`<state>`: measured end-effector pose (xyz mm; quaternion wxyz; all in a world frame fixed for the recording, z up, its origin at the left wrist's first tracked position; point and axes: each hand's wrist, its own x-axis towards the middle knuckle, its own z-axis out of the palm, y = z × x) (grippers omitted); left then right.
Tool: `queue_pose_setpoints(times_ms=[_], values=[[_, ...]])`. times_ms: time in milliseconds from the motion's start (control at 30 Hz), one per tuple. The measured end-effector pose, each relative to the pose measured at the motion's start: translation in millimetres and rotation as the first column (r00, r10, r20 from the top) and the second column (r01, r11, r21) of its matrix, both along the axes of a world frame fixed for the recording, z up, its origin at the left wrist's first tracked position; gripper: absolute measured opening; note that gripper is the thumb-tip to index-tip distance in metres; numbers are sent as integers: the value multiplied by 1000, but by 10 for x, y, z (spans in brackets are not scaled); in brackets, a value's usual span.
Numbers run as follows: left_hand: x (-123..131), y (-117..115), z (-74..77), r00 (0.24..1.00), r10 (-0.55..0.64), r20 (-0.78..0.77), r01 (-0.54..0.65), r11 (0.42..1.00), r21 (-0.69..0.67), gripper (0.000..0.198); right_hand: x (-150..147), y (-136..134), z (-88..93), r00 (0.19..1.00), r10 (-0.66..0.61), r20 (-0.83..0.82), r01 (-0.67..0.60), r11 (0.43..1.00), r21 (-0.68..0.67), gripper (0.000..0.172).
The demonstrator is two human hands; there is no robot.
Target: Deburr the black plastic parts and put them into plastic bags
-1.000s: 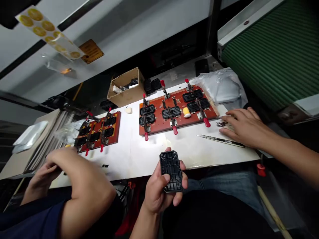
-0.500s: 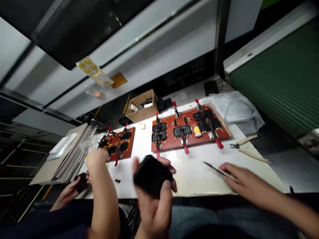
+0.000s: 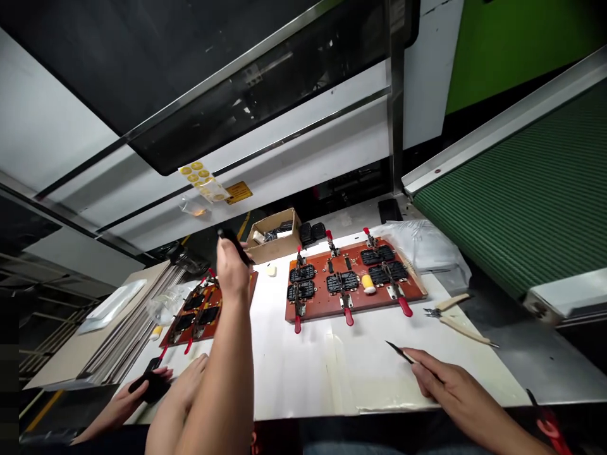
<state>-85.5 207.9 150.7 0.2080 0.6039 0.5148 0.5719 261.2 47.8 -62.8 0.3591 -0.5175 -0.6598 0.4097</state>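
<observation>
My left hand [image 3: 233, 268] is stretched out toward the cardboard box, closed on a black plastic part [image 3: 236, 245]. Its far end is hidden by my fingers. Low on the right, my right hand [image 3: 441, 379] grips a slim knife-like tool [image 3: 401, 351], its dark point aimed up and left over the white tabletop [image 3: 294, 373]. Ahead of that hand lies a red-brown fixture board [image 3: 317, 303] with black molded parts [image 3: 342, 282] seated under red-handled toggle clamps [image 3: 349, 316]. A yellow-and-white spool [image 3: 368, 284] rests on the board.
A cardboard box [image 3: 270, 253] of parts stands behind. Nippers [image 3: 458, 316] with cream handles lie right of the board, near a plastic bag [image 3: 422, 249]. A second fixture [image 3: 177, 337] is at left, beside a co-worker's hands [image 3: 137, 395]. A green conveyor [image 3: 521, 158] runs at right.
My left hand has swung forward and left with the black part, from near my lap toward the box. My right hand still holds the tool. The co-worker's near hand has dropped lower.
</observation>
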Motion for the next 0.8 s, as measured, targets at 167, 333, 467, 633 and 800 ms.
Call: queue_pose_setpoints(times_ms=[167,333,467,633,800], values=[[318,-935,-1085,980,-83,181,141,932,-333,50,62,-27,202,992,107,72,-108,994,21,37],[765,-1889,-1468,892,-248,378,429,730,-532,56,-10,-80,760,931,349,104,-358,929,92,40],[777,-1991,-1380,865,-266,425,482,671,-563,63,-215,-88,970,885,439,155,-464,861,210,40],[730,-1970,-1355,871,-322,370,486,671,-560,74,-278,-163,964,891,418,176,-451,855,256,40],[769,-1968,-1360,869,-363,336,494,664,-562,72,-232,-164,966,885,417,209,-459,858,230,41]])
